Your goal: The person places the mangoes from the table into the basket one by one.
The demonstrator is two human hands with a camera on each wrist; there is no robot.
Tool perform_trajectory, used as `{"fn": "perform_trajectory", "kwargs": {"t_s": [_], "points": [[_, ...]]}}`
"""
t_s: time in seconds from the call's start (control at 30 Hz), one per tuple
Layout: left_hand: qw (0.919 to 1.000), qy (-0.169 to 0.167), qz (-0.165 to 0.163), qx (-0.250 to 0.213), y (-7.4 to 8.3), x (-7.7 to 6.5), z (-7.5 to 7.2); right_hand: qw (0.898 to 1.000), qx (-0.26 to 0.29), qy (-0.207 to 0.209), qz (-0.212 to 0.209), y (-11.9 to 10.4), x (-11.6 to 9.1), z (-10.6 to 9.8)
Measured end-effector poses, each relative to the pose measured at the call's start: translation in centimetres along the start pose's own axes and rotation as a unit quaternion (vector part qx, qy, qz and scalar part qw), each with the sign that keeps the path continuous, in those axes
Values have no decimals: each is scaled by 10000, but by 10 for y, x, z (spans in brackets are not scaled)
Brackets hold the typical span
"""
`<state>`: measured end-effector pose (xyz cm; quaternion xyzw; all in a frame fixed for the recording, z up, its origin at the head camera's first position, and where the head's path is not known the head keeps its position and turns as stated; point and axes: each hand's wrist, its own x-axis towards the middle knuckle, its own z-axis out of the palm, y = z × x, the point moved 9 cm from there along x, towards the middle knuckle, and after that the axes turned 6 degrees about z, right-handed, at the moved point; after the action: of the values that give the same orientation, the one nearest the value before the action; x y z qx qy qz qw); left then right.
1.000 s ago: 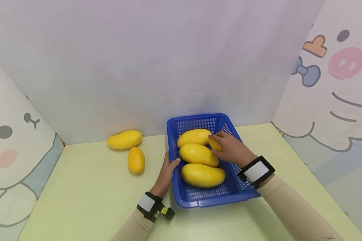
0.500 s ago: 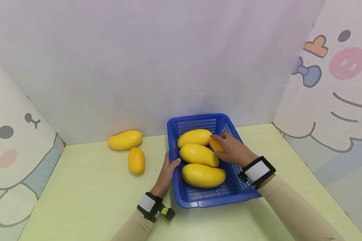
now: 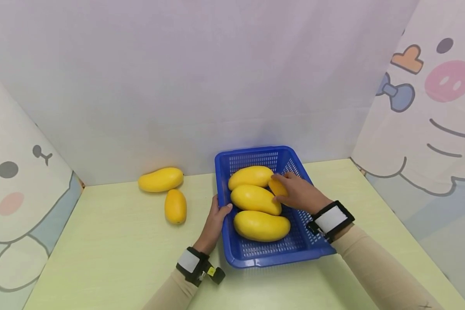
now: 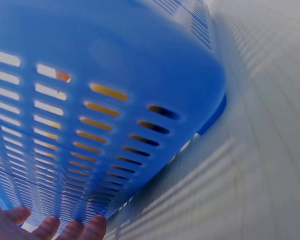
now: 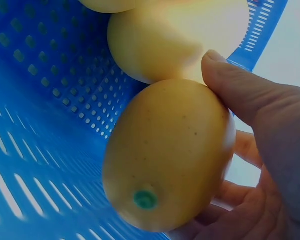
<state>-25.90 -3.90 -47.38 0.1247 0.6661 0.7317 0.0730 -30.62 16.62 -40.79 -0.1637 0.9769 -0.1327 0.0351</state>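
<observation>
A blue plastic basket [image 3: 279, 259] with slotted walls stands before me in the head view. My left hand [image 3: 212, 226] holds its left side, thumb over the rim; in the left wrist view the fingertips [image 4: 95, 227] touch the outer wall. Inside the basket, my right hand [image 3: 301, 193] grips a small orange-yellow mango [image 5: 165, 155], whose green stem end shows in the right wrist view. Thumb and fingers lie around its side. Larger yellow mangoes lie in a column beside it: a back one [image 3: 251, 177], a middle one [image 3: 255, 199] and a front one [image 3: 261, 226].
Left of the basket, a long yellow mango [image 3: 160, 180] lies near the back wall, with a small orange-yellow mango [image 3: 175, 206] in front of it. All stand on a pale green table [image 3: 112, 254]. Cloth walls with cartoon prints [image 3: 422, 129] enclose the sides.
The right hand and the small mango have shifted very slightly right within the basket. The left hand, basket and other mangoes look unchanged.
</observation>
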Motion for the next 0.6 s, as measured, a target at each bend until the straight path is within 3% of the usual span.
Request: {"fn": "perform_trajectory", "kwargs": {"t_s": [0.43, 0.6], "points": [[9999, -79, -47, -78, -2, 1, 0, 9995, 40, -280, 124, 3, 0, 7], [9995, -219, -112, -178, 16, -5, 5, 9966, 112, -777, 243, 3, 1, 15]]}}
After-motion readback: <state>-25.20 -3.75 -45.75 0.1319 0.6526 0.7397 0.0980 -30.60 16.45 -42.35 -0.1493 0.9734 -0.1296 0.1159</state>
